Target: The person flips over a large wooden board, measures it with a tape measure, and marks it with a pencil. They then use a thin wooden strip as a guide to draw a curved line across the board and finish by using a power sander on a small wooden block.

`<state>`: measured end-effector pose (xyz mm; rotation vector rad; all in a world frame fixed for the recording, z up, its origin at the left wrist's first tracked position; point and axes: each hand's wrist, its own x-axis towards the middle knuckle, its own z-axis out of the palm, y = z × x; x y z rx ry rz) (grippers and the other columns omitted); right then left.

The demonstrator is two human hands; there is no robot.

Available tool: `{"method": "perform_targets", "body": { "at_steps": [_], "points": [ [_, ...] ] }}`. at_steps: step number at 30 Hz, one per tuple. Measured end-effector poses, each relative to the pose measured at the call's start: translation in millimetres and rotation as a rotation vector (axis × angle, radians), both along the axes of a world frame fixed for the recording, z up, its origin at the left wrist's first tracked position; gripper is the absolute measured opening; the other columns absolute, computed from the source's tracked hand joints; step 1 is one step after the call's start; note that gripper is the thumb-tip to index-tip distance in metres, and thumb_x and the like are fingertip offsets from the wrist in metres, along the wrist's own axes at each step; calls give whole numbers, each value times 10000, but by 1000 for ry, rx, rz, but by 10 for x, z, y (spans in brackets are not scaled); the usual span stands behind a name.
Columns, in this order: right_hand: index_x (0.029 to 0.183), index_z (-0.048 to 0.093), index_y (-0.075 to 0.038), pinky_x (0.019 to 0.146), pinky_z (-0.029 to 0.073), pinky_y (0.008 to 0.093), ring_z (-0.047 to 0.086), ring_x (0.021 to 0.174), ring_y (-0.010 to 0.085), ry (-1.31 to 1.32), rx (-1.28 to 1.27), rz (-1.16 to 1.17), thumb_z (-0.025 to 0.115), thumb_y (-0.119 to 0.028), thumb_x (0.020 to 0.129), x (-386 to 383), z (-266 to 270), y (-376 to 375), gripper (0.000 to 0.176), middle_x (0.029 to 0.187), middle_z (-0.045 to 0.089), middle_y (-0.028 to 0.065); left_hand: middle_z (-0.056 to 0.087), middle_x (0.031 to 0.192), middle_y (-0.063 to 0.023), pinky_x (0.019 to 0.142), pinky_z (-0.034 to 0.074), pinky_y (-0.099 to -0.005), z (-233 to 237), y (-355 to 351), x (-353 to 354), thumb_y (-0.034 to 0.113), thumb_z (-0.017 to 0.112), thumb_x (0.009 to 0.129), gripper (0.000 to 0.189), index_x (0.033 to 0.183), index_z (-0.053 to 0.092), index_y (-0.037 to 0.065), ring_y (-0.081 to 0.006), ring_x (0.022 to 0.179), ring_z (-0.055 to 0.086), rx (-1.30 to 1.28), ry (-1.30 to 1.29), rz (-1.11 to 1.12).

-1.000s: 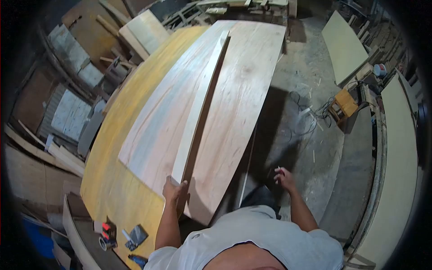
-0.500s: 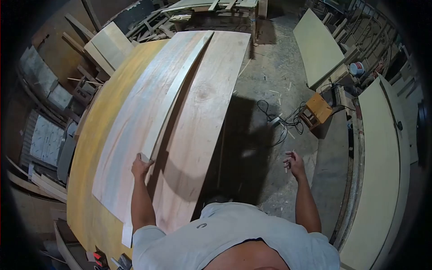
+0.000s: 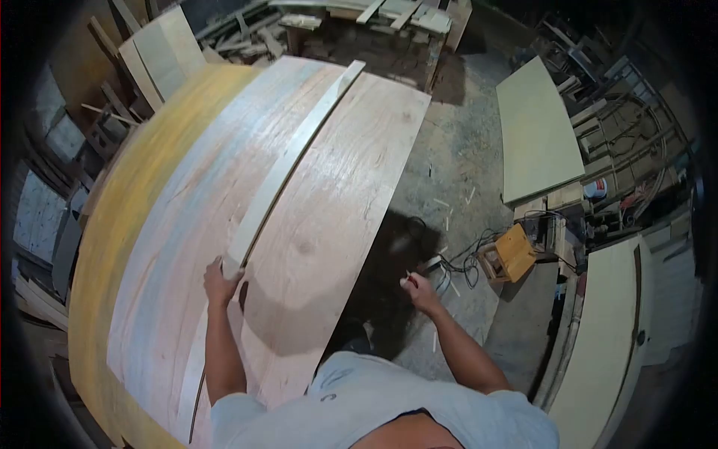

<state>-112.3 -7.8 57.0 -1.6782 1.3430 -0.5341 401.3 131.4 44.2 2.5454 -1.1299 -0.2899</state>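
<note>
My left hand (image 3: 222,283) is closed round the edges of a long pale wooden strip (image 3: 280,172), which lies lengthwise over a large plywood sheet (image 3: 351,165). Fingers lie on one side of the strip and the thumb on the other. My right hand (image 3: 423,292) is closed on a slim, pencil-like thing (image 3: 407,279) with a reddish part, too small to make out fully. It is held in the air off the sheet's right edge. Beneath the plywood shows a yellow-stained board (image 3: 123,224) on the left.
A small wooden stool (image 3: 516,253) stands on the floor at right, beside tangled black cable (image 3: 458,271). Pale panels (image 3: 540,135) lean along the right side. At the back is a bench (image 3: 366,13) with scrap wood. Wood offcuts litter the floor.
The strip has settled lower, and the dark gap along its right side has narrowed. My right hand has moved left towards the sheet, its fingers now closed. The view has shifted.
</note>
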Motion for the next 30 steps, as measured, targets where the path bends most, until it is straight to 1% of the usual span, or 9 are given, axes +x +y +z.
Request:
{"method": "perform_targets", "body": {
  "at_steps": [4,8,12,16,18,20,22,25,30],
  "points": [
    [860,607,-1,690,463,345,607,734,194,43,106,55,537,-326,932,44,171,-823,340,744,612,114,437,1378,-196,1040,353,-504,185,-1122,-273,481,786,694,868,1392,426,113,-382,1267,403,48,3,-10],
    [826,635,-20,698,447,310,547,730,144,95,228,80,529,-276,938,-83,252,-1564,299,741,579,34,401,1408,-174,1075,274,-532,365,-2023,-444,490,776,702,884,1417,392,137,-378,1298,349,-71,39,37],
    [848,658,-16,737,475,288,612,736,142,56,102,76,559,-277,925,-56,187,-2407,290,790,667,57,401,1403,-166,1065,267,-542,419,-2687,-558,467,777,711,878,1422,385,132,-366,1303,340,-100,92,104],
    [764,655,-58,561,372,288,448,595,111,53,237,-35,581,-404,919,121,250,-3840,386,618,466,-24,473,1335,-167,1032,301,-522,248,-2956,-613,388,771,728,789,1381,431,105,-374,1237,407,8,22,183],
    [783,659,-55,517,341,279,416,551,102,40,146,-63,556,-352,944,352,225,-4812,354,604,442,-39,513,1276,-191,1019,316,-500,175,-2925,-586,356,779,704,767,1336,458,62,-392,1196,440,-84,-28,133],
    [778,644,-42,501,315,272,389,545,83,-244,222,-95,544,-277,958,800,388,-5755,312,606,423,-55,527,1243,-207,1009,329,-483,90,-2799,-554,325,780,690,748,1301,467,26,-396,1170,456,-140,-61,60],
    [809,658,-36,516,305,255,374,567,61,-182,133,-102,557,-223,953,1301,448,-6723,257,613,402,-73,535,1216,-220,990,352,-478,203,-2754,-571,218,782,646,729,1270,472,1,-396,1145,475,-84,-23,68],
    [922,695,-20,591,365,238,458,639,75,-275,-53,-61,622,-265,912,1978,89,-8022,255,672,494,-38,506,1249,-200,1005,363,-460,338,-2846,-714,-3,767,597,771,1299,447,18,-404,1141,475,64,102,288],
    [958,691,-2,696,431,260,542,743,103,-159,-11,141,648,-302,891,2867,-196,-9092,311,799,630,15,492,1261,-156,1002,409,-422,610,-3432,-780,-43,798,585,839,1334,429,42,-363,1183,477,388,187,456]
  ]
}}
